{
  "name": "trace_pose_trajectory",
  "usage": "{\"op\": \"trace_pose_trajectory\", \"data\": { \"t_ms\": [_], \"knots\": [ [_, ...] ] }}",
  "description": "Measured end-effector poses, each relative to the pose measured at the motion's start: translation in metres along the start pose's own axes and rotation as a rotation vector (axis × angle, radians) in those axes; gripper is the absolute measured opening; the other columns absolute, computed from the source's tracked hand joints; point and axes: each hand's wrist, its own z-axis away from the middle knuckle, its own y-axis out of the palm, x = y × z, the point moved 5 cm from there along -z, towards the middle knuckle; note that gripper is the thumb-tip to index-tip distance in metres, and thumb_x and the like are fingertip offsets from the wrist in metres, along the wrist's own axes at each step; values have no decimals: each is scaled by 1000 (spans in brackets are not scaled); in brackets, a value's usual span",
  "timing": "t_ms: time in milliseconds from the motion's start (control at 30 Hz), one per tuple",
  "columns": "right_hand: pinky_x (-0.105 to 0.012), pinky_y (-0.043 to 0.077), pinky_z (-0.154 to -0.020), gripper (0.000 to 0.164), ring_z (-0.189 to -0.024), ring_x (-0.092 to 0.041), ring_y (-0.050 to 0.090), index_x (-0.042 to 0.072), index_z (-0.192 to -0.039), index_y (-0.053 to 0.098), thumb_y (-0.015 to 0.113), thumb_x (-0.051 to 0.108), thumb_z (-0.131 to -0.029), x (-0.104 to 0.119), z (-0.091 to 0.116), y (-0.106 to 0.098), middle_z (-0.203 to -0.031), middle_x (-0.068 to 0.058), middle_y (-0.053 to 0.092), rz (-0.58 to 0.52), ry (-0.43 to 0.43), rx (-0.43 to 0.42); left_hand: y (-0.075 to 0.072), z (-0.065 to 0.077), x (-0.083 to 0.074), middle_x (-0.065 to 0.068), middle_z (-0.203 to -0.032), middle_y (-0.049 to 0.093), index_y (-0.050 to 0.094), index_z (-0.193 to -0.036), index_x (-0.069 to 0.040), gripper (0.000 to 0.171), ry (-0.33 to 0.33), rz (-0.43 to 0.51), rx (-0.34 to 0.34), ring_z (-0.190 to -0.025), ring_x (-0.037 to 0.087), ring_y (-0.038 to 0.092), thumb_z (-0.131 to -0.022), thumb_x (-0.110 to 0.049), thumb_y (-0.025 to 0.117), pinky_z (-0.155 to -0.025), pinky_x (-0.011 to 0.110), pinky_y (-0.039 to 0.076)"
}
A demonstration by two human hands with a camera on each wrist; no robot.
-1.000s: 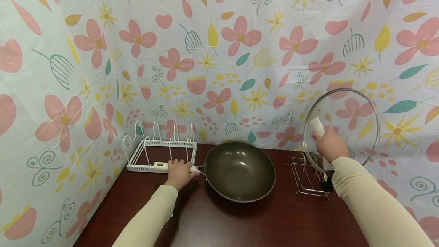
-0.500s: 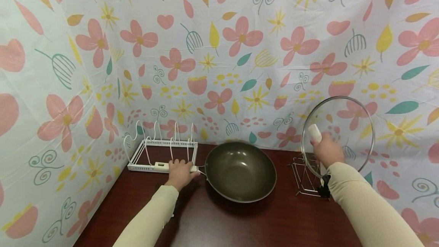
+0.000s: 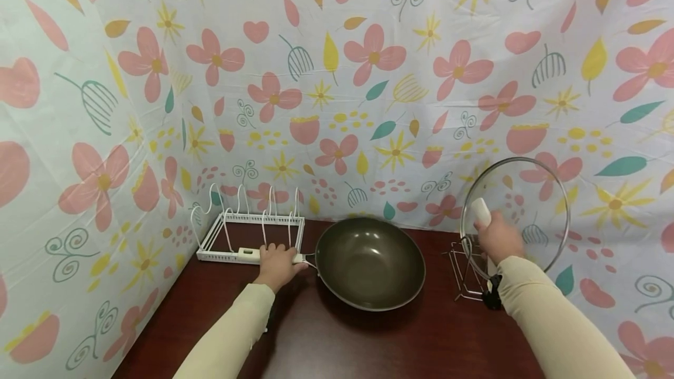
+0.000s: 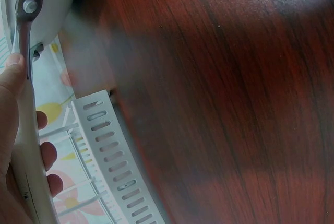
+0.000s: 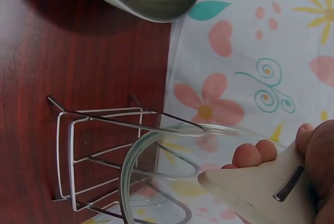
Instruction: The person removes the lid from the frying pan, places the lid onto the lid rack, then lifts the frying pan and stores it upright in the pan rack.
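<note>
A dark wok point(image 3: 370, 264) stands on the table, its cream handle point(image 3: 248, 255) pointing left. My left hand point(image 3: 277, 266) grips that handle; in the left wrist view the fingers curl round it. At the right, my right hand point(image 3: 500, 237) holds a round glass lid point(image 3: 542, 203) by its white handle point(image 3: 481, 212). The lid stands nearly upright, its lower edge within the metal wire rack point(image 3: 463, 274). In the right wrist view the lid's rim point(image 5: 126, 182) lies among the loops of the wire rack point(image 5: 73, 151). Whether it bears on the wires, I cannot tell.
A white rack point(image 3: 231, 224) with several upright loops stands behind the wok handle at the left. A flower-patterned cloth point(image 3: 337, 104) hangs behind and at the left of the dark red wooden table point(image 3: 400, 344).
My right hand has lowered the glass lid and brought it slightly left, down into the wire rack. The left hand and the wok have stayed put.
</note>
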Motion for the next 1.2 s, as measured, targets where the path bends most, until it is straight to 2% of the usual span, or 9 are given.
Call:
{"op": "trace_pose_trajectory", "data": {
  "t_ms": [233, 500, 800, 967, 1200],
  "knots": [
    [-41, 45, -54, 50, -55, -25, 61, -9, -128, 38, 42, 37, -107, -11, -4, 8, -64, -9, 64, 32, 14, 0, 1, -1, 0, 11, -101, 64, 72, -113, -18, 57, 2, 0, -3, -98, 37, 53, -85, -68, 66, -91, 57, 32],
    [-42, 46, -55, 52, -52, -22, 63, -8, -131, 37, 41, 37, -108, -26, -8, 20, -70, -12, 64, 29, 30, -12, 7, -3, 3, 10, -101, 65, 72, -113, -19, 58, 3, -9, -15, -97, 36, 53, -85, -68, 65, -90, 57, 32],
    [-44, 48, -58, 56, -55, -24, 63, -9, -138, 33, 39, 38, -108, -26, -1, 22, -75, -16, 65, 7, 39, 4, 6, -3, 2, 10, -101, 65, 72, -112, -18, 54, 6, 10, -19, -99, 36, 52, -85, -66, 67, -91, 57, 31],
    [-43, 48, -58, 55, -56, -24, 63, -12, -136, 33, 38, 35, -109, -33, -1, 25, -72, -14, 65, 13, 46, 5, 7, -3, 1, 10, -99, 64, 72, -110, -18, 55, 10, 4, -20, -96, 35, 52, -84, -67, 67, -90, 57, 31],
    [-46, 48, -62, 50, -55, -24, 63, -11, -128, 37, 40, 35, -108, -38, 0, 27, -69, -13, 63, 7, 68, -7, 6, -3, 2, 10, -100, 64, 72, -112, -17, 54, 5, 5, -21, -98, 36, 52, -85, -64, 69, -91, 57, 31]
  ]
}}
